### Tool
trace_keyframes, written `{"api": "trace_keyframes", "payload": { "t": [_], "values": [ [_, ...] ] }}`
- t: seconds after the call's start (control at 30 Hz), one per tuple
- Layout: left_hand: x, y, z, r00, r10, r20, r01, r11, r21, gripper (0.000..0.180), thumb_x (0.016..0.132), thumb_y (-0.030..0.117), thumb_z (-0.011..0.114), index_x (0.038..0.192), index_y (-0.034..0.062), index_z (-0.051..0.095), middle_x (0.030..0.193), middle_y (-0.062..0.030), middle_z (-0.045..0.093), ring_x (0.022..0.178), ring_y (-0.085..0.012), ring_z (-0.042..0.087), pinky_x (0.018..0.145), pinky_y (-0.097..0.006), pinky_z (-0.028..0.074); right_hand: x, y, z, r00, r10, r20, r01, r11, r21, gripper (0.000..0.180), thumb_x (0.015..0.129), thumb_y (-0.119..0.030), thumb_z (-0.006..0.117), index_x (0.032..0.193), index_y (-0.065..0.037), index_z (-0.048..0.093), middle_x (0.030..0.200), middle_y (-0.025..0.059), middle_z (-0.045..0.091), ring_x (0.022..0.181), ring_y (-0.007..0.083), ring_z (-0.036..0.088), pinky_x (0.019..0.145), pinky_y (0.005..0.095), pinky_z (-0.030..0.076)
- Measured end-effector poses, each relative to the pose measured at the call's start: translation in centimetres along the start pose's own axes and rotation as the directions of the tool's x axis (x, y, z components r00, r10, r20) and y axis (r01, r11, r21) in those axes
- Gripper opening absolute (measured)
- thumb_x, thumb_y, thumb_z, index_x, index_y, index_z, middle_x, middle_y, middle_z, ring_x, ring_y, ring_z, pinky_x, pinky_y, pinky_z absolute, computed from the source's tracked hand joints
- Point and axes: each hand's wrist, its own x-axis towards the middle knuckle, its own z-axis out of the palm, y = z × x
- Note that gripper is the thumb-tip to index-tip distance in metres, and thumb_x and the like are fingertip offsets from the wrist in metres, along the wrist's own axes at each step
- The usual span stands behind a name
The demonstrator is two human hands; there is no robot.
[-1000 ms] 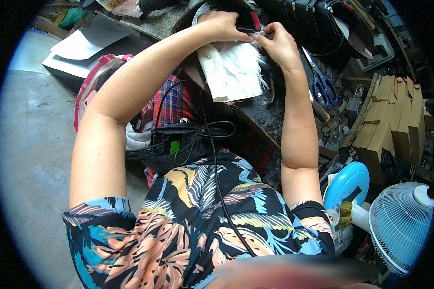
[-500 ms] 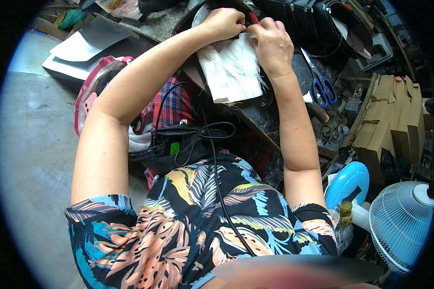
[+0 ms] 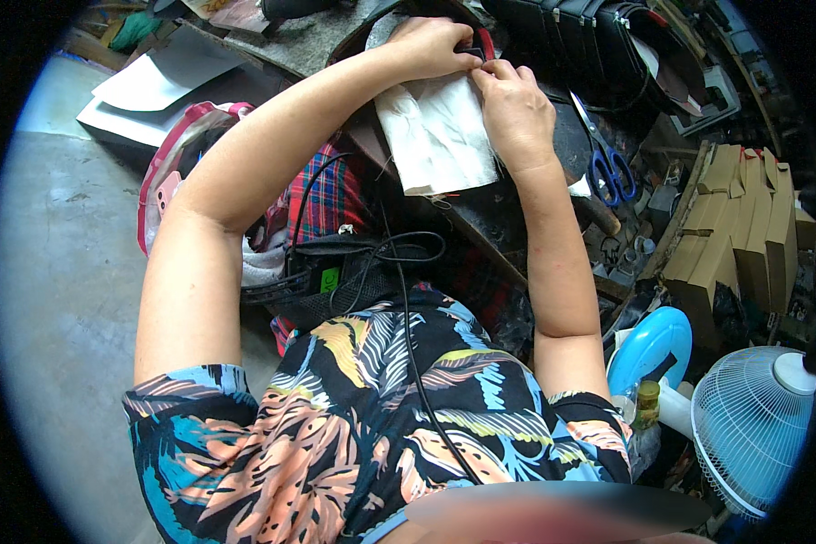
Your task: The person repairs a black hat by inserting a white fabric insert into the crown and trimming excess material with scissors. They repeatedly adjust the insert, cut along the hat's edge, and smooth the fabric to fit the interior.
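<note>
My left hand (image 3: 429,47) is at the far side of the bench, its fingers closed and bent over a dark edge; what they pinch is hidden. Close by, my right hand (image 3: 519,116) pinches the upper right corner of a white cloth (image 3: 444,140) with frayed edges. The cloth hangs toward me over the bench's near edge. A narrow red strip (image 3: 487,42) shows just beyond the fingertips. To the right of my right hand lie scissors (image 3: 610,168) with blue handles, on the dark bench top.
Black bags (image 3: 580,45) are piled at the far right. Brown cardboard boxes (image 3: 734,231) and a blue-and-white fan (image 3: 752,422) stand on the right. A pink-rimmed bag (image 3: 159,186) and white sheets (image 3: 159,77) lie left. A black cable (image 3: 410,335) runs down my shirt.
My left hand has shifted slightly right, its fingertips now nearly meeting my right hand's. My right hand has moved a little nearer, and the white cloth has swung slightly.
</note>
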Motion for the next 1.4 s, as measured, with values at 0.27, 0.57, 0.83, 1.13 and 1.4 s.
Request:
{"api": "trace_keyframes", "payload": {
  "t": [0.27, 0.57, 0.83, 1.13, 1.4],
  "values": [
    [0.6, -0.4, 0.5, 0.999, 0.018, 0.029, -0.016, 0.998, -0.066, 0.027, 0.082, 0.029, 0.072, 0.101, 0.0091, 0.071, 0.089, -0.0149, 0.072, 0.083, -0.0309, 0.070, 0.076, -0.041, 0.054, 0.4, -0.1, 0.0, 0.999, 0.004, 0.034, -0.005, 0.999, 0.041, 0.022, 0.086, -0.011, 0.059, 0.106, -0.011, 0.069, 0.104, 0.0058, 0.065, 0.094, 0.0244, 0.067, 0.077, 0.0375, 0.057],
    [1.2, -1.7, 0.8, 0.992, 0.108, 0.059, -0.106, 0.993, -0.045, 0.021, 0.077, 0.018, 0.074, 0.093, 0.0024, 0.073, 0.086, -0.0188, 0.071, 0.081, -0.0338, 0.069, 0.076, -0.041, 0.054, 0.2, 0.3, -0.3, 0.997, -0.005, 0.071, -0.001, 0.996, 0.087, 0.026, 0.089, -0.015, 0.058, 0.111, -0.022, 0.069, 0.107, 0.0020, 0.065, 0.092, 0.0229, 0.069, 0.077, 0.0381, 0.057],
    [0.5, -2.1, 2.0, 0.991, 0.132, -0.011, -0.132, 0.990, -0.046, 0.020, 0.081, 0.015, 0.071, 0.096, 0.0022, 0.070, 0.090, -0.0178, 0.068, 0.087, -0.0362, 0.067, 0.080, -0.042, 0.053, 0.4, 0.2, -0.3, 0.995, 0.028, 0.097, -0.033, 0.998, 0.049, 0.026, 0.090, -0.016, 0.057, 0.112, -0.025, 0.069, 0.108, 0.0019, 0.064, 0.089, 0.0231, 0.069, 0.076, 0.0381, 0.058],
    [0.5, -2.1, 0.8, 0.990, 0.116, 0.083, -0.110, 0.991, -0.077, 0.021, 0.076, 0.014, 0.074, 0.094, 0.0020, 0.070, 0.094, -0.0179, 0.066, 0.091, -0.0341, 0.066, 0.080, -0.039, 0.053, 0.2, 0.6, -0.4, 0.987, 0.039, 0.153, -0.049, 0.997, 0.060, 0.033, 0.093, -0.017, 0.056, 0.122, -0.029, 0.065, 0.117, 0.0002, 0.063, 0.095, 0.0231, 0.069, 0.081, 0.0380, 0.057],
    [-2.1, 0.9, -1.3, 0.972, 0.236, -0.005, -0.236, 0.969, 0.072, 0.010, 0.080, 0.010, 0.068, 0.086, 0.0031, 0.071, 0.094, -0.0110, 0.064, 0.088, -0.0307, 0.067, 0.078, -0.042, 0.054, 0.2, 0.6, -0.2, 0.989, 0.047, 0.141, -0.055, 0.997, 0.057, 0.030, 0.091, -0.016, 0.057, 0.117, -0.026, 0.069, 0.119, 0.0019, 0.063, 0.093, 0.0243, 0.069, 0.083, 0.0377, 0.056]
  ]
}}
